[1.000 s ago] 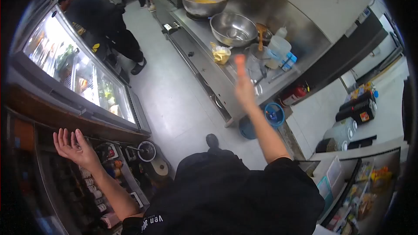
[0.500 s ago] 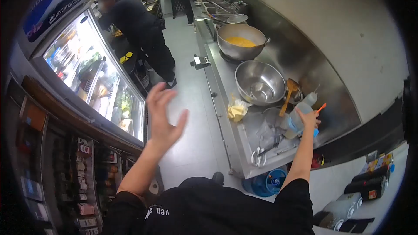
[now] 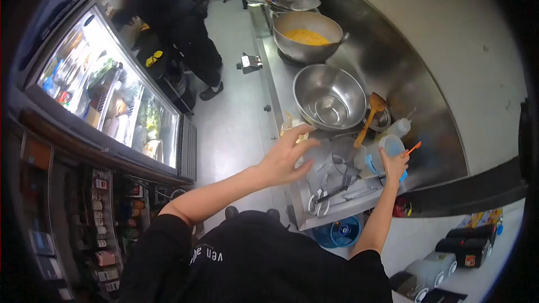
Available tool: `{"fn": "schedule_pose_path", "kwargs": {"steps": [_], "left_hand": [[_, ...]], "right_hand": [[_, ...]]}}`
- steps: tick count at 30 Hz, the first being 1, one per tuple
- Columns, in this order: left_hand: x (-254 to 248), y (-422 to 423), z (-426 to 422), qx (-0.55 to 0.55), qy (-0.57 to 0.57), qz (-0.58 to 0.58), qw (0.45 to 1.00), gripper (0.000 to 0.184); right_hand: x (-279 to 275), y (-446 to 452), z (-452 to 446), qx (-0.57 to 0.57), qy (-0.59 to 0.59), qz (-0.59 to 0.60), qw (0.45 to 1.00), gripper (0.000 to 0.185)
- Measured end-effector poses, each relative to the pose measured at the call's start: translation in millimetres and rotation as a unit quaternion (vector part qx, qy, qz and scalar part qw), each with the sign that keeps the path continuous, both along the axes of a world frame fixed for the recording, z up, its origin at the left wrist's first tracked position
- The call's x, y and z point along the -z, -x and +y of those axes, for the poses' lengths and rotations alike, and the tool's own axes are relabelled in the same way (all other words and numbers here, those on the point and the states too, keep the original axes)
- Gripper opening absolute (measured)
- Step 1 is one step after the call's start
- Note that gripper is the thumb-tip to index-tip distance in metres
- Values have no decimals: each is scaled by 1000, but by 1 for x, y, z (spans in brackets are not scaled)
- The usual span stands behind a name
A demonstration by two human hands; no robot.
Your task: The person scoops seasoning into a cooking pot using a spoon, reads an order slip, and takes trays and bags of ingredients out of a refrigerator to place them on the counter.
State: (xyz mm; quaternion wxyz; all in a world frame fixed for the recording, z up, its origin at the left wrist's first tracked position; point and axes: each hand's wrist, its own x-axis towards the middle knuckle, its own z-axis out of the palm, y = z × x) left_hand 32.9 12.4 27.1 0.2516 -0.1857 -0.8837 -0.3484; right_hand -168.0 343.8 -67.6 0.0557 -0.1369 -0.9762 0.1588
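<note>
My left hand [image 3: 286,157] is open, its fingers spread and curved, at the counter's front edge. It holds nothing and partly covers a crumpled yellow-and-white wrapper [image 3: 291,123]. My right hand [image 3: 395,164] is closed round a clear plastic container [image 3: 371,163] with a blue label, which leans over the counter's near end. Close to it are a white squeeze bottle [image 3: 400,128], an orange-handled utensil [image 3: 414,147] and a wooden spatula [image 3: 368,123]. Scissors [image 3: 319,204] lie near the counter's corner, beside a dark-handled knife [image 3: 332,194].
A large steel bowl [image 3: 330,98] stands on the steel counter, with a wok [image 3: 307,36] of yellow liquid behind it. A lit glass-door chiller [image 3: 112,95] is on the left, with a person [image 3: 168,22] beyond it. A blue water bottle [image 3: 339,231] stands below the counter.
My left hand has swung right and down from over the aisle to the counter edge, in front of the wrapper. My right hand keeps the container, now tilted more. The view has shifted slightly.
</note>
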Motion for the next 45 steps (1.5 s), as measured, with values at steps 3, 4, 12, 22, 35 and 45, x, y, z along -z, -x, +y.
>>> {"fn": "schedule_pose_path", "kwargs": {"steps": [3, 4, 12, 22, 35, 45], "left_hand": [[24, 30, 22, 64, -7, -16, 998, 47], [29, 42, 30, 87, -6, -16, 996, 47], [32, 99, 134, 258, -55, -23, 964, 108], [-14, 50, 62, 320, -157, 12, 934, 136], [32, -76, -197, 376, -547, -241, 708, 129], [92, -177, -257, 198, -503, -200, 817, 116]], "right_hand": [[-19, -21, 17, 7, 23, 36, 999, 115], [-28, -27, 21, -1, 24, 52, 998, 113], [-139, -119, 41, -81, 24, 186, 979, 107], [-223, -206, -70, -355, 127, 150, 914, 112], [-97, -142, -304, -473, 717, -103, 501, 102], [-31, -275, -416, -245, 827, -279, 423, 84]]}}
